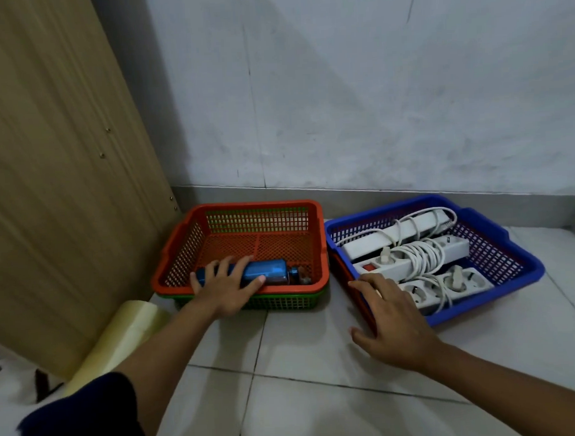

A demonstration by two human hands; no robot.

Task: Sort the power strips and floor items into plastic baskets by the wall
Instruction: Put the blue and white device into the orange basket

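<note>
By the wall two baskets stand side by side on the tiled floor (301,364). The red basket (246,208) sits nested in a green basket (282,302); inside it a blue bottle (265,272) lies on its side along the near wall. The blue basket (522,258) holds three white power strips (408,265) with their cords coiled on them. The left hand (225,285) reaches over the red rim, and its fingers curl around the bottle. The right hand (391,325) is spread, fingers apart; it holds nothing and is over the near corner of the blue basket. I cannot tell if it touches.
</note>
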